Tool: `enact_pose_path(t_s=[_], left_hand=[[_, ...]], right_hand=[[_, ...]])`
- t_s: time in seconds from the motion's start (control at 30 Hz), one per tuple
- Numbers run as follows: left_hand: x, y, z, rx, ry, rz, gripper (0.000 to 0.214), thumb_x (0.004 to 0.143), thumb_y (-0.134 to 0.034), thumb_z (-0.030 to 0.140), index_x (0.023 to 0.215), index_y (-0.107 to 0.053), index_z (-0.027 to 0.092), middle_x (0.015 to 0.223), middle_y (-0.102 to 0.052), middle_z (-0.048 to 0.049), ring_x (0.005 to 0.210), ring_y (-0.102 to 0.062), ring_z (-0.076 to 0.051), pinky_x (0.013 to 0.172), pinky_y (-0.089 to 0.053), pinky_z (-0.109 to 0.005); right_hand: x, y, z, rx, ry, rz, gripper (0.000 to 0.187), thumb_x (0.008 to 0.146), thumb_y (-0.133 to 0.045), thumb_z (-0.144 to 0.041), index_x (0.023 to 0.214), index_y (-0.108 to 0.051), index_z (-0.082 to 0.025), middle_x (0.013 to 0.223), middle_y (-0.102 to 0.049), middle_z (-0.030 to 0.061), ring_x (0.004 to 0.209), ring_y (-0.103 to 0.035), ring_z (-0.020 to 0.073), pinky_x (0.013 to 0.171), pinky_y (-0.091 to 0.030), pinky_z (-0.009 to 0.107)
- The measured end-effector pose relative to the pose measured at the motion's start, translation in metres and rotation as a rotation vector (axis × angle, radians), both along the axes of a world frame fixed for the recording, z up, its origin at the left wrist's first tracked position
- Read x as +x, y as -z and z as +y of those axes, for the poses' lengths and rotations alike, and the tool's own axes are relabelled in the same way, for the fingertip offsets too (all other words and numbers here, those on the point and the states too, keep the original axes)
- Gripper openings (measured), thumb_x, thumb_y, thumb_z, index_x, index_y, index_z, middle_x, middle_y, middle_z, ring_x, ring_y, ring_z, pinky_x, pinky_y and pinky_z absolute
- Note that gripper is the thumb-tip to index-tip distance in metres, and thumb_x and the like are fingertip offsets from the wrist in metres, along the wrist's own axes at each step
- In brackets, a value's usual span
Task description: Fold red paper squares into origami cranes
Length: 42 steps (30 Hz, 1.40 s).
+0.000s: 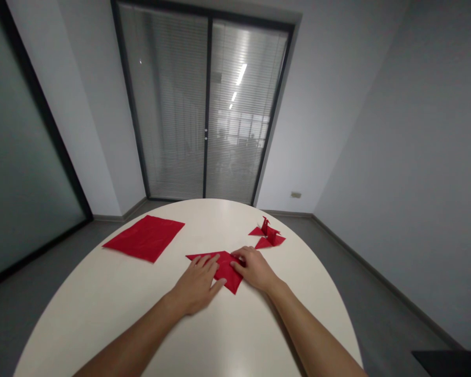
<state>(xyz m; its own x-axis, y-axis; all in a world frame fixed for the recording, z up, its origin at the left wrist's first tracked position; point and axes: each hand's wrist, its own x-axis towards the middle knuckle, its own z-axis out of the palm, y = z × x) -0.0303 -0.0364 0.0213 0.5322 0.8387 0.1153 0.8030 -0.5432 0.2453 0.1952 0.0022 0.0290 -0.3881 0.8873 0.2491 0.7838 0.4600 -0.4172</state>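
A red paper folded into a triangle [226, 269] lies on the white round table [102, 303] in front of me. My left hand [198, 285] rests flat on its left part, fingers stretched out over the paper. My right hand [254, 268] presses on its right edge with fingers curled down against the fold. Neither hand lifts the paper off the table.
A flat stack of red square paper sheets [145, 237] lies at the left of the table. A finished red paper crane [268, 234] stands at the far right. Beyond the table are glass doors with blinds [206, 104] and grey floor.
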Motion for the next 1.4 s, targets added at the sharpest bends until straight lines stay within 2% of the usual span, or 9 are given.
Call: enact_pose_path(t_s=[0.13,0.3,0.47,0.63,0.77,0.93,1.03,1.23,1.4], left_hand=[[-0.003,0.001,0.005,0.033,0.018,-0.087,0.046,0.105,-0.033,0.043,0.128,-0.064,0.016,0.148,-0.056,-0.0144,0.143,-0.044,-0.029,0.12,-0.03,-0.05],[-0.009,0.002,0.011,0.033,0.033,-0.13,0.034,0.101,-0.042,0.029,0.122,-0.066,0.021,0.145,-0.06,-0.0084,0.133,-0.051,-0.029,0.115,-0.039,-0.048],[-0.016,0.01,0.018,0.014,0.145,-0.167,0.044,0.098,-0.04,0.015,0.134,-0.062,0.027,0.148,-0.058,-0.0033,0.137,-0.05,-0.023,0.124,-0.026,-0.05],[-0.017,0.013,0.025,0.096,0.122,-0.16,0.05,0.091,-0.043,0.005,0.13,-0.068,0.026,0.136,-0.066,-0.0066,0.126,-0.057,-0.024,0.113,-0.042,-0.046],[-0.019,0.007,0.023,0.088,0.112,-0.144,0.041,0.098,-0.045,0.014,0.127,-0.07,0.025,0.131,-0.069,-0.0065,0.124,-0.059,-0.024,0.116,-0.039,-0.046],[-0.023,0.008,0.02,0.073,0.111,-0.083,0.044,0.104,-0.045,0.038,0.144,-0.057,0.023,0.151,-0.056,-0.0092,0.141,-0.048,-0.028,0.124,-0.023,-0.055],[-0.023,0.012,0.024,0.139,0.095,-0.072,0.041,0.103,-0.048,0.034,0.141,-0.059,0.022,0.151,-0.055,-0.0098,0.141,-0.047,-0.029,0.121,-0.028,-0.054],[-0.024,0.004,0.028,0.21,0.191,-0.13,0.031,0.097,-0.052,0.01,0.115,-0.073,0.023,0.117,-0.075,-0.0048,0.109,-0.067,-0.022,0.103,-0.046,-0.043],[-0.028,-0.008,0.02,0.14,0.207,-0.151,0.026,0.098,-0.059,0.032,0.118,-0.073,0.024,0.122,-0.074,-0.0063,0.115,-0.065,-0.025,0.112,-0.039,-0.048]], right_hand=[[0.003,0.002,0.003,-0.023,-0.011,0.038,0.03,0.097,-0.052,-0.028,0.115,-0.076,-0.019,0.101,-0.077,0.0095,0.089,-0.068,0.0237,0.083,-0.051,0.034],[0.006,0.001,0.003,0.003,-0.16,0.069,0.031,0.095,-0.055,-0.022,0.118,-0.076,-0.021,0.114,-0.074,0.0101,0.105,-0.065,0.0252,0.097,-0.05,0.037],[0.004,-0.001,-0.001,0.021,-0.312,0.037,0.036,0.097,-0.055,-0.025,0.128,-0.072,-0.025,0.13,-0.07,0.0093,0.122,-0.06,0.0265,0.108,-0.045,0.041],[0.005,-0.001,-0.001,0.025,-0.304,0.002,0.032,0.096,-0.058,-0.028,0.122,-0.075,-0.022,0.121,-0.073,0.0104,0.114,-0.062,0.0263,0.103,-0.048,0.038],[0.007,-0.002,-0.001,0.02,-0.295,0.002,0.032,0.095,-0.06,-0.029,0.123,-0.075,-0.021,0.119,-0.073,0.0105,0.114,-0.062,0.0261,0.103,-0.048,0.037],[0.008,-0.003,-0.001,0.028,-0.301,-0.01,0.032,0.097,-0.058,-0.028,0.123,-0.075,-0.022,0.117,-0.072,0.0112,0.111,-0.062,0.0253,0.1,-0.048,0.037],[0.008,-0.002,-0.001,0.056,-0.291,-0.02,0.03,0.093,-0.062,-0.027,0.119,-0.076,-0.02,0.116,-0.071,0.0125,0.111,-0.062,0.0265,0.099,-0.049,0.037],[0.009,0.004,0.001,0.086,-0.353,-0.025,0.034,0.084,-0.069,-0.023,0.117,-0.075,-0.018,0.125,-0.067,0.014,0.118,-0.059,0.0292,0.104,-0.048,0.041],[0.012,0.006,0.001,0.078,-0.395,0.004,0.037,0.082,-0.074,-0.029,0.118,-0.076,-0.021,0.127,-0.066,0.0129,0.122,-0.058,0.03,0.106,-0.047,0.042]])
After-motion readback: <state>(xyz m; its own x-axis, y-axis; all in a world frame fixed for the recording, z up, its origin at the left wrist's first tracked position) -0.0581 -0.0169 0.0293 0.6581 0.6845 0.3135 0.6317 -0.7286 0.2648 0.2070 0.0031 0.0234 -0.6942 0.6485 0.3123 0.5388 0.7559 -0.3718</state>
